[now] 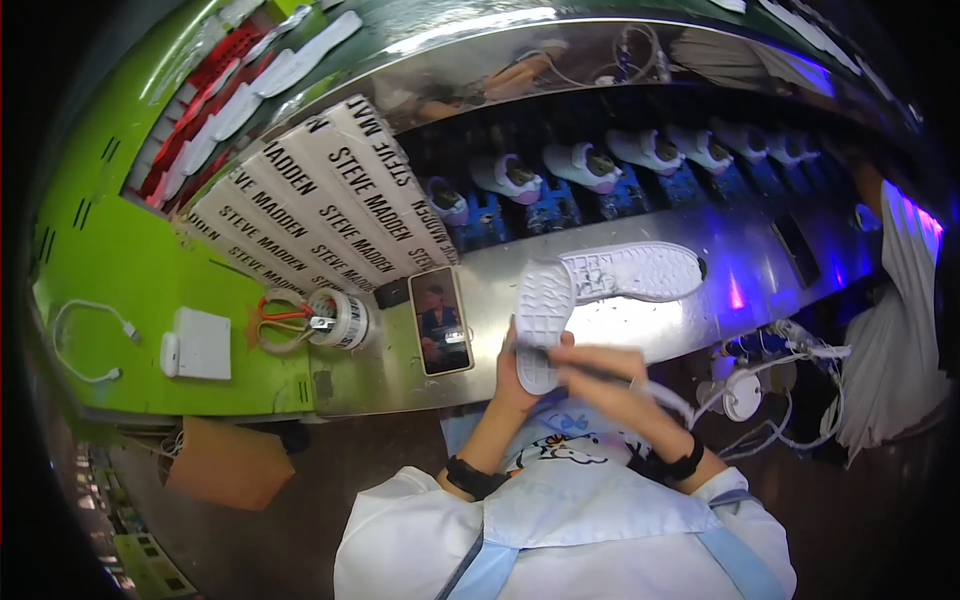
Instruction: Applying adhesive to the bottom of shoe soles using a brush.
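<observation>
A white shoe sole [545,295] with a moulded tread stands tilted in front of me, over the metal worktop's near edge. My left hand [511,382] is closed round its lower left side. Across the lower part of the sole, my right hand [603,376] is closed on a slim dark tool [533,350]. Motion blurs the tool, so its exact kind does not show. Behind them a second white sole [645,272] lies on the worktop, patterned side up, its left end partly hidden by the held sole.
White shoes [592,168] ride on blue supports along the back. To the left are a phone [442,325], a tape roll [345,322], orange-handled scissors [280,318], a white charger [203,345] and a printed cardboard panel [330,195]. Cables [790,400] hang at right, near another person's clothing [895,330].
</observation>
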A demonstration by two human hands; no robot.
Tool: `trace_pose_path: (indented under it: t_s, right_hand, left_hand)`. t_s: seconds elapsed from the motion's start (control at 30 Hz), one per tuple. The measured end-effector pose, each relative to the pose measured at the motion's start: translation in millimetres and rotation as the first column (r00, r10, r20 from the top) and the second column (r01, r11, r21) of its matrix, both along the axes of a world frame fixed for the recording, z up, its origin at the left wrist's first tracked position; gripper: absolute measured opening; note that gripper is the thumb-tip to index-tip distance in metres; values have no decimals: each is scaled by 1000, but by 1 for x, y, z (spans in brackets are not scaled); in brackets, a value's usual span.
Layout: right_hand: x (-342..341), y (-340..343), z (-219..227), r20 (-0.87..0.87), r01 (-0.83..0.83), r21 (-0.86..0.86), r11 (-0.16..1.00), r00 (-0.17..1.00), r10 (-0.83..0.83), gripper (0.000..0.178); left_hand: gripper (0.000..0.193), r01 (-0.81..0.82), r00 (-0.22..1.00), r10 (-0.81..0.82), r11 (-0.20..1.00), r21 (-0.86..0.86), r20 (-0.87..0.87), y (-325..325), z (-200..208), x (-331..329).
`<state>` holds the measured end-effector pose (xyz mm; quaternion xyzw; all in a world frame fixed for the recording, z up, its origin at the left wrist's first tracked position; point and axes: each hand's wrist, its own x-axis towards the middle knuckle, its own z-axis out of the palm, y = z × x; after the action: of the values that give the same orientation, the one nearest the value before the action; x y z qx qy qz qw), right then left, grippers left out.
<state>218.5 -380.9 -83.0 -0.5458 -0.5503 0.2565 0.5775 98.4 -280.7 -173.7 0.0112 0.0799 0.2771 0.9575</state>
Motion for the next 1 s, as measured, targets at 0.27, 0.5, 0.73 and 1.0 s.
trace_pose_path:
  t_s: [0.27, 0.5, 0.73, 1.0]
  right_hand:
    - [11, -10, 20, -32, -208, -149, 967, 978, 206, 23]
    - [31, -11, 16, 135, -218, -72, 973, 965, 226, 23]
    - [49, -22, 27, 593, -276, -35, 960, 768, 243, 19]
    - [49, -21, 31, -225, -8, -118, 993, 974, -19, 21]
  left_hand:
    - [67, 159, 958, -170, 985, 66, 229, 26, 7, 16]
    - [45, 552, 811, -317, 694, 462, -492, 63, 43, 30]
    - [32, 903, 396, -405, 337, 268, -824, 58, 72, 52]
    - [58, 251, 964, -255, 966, 62, 75, 25, 39, 42]
